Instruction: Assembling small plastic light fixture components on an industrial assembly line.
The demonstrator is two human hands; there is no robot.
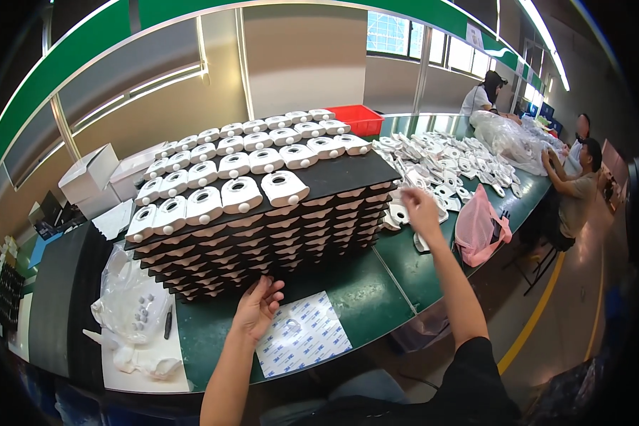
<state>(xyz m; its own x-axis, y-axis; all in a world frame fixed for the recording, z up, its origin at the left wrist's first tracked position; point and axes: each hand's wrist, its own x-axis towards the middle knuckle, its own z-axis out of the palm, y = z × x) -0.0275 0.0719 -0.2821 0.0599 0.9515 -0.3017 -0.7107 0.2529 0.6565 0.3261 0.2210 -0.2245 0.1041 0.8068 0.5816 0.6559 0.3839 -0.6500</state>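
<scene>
My left hand (258,305) hovers just in front of the tall stack, its fingers loosely curled and apart, with nothing visible in them. Below it lies a white sheet with blue print (305,335), a small clear ring-like piece on it. Beside the stack's right end, my right hand (422,213) reaches over the near edge of a loose heap of white plastic parts (447,160); its fingers look stretched out and I see nothing held. The stack is of black trays (334,177) with white parts between layers. Rows of white housings (285,188) with round holes cover most of the top.
A pink mesh bag (476,231) lies right of my right hand. At left are a clear bag of small grey pieces (138,305), a black pen (168,323) and black sheets (67,298). A red bin (351,119) stands behind. Other people sit at the bench's far right.
</scene>
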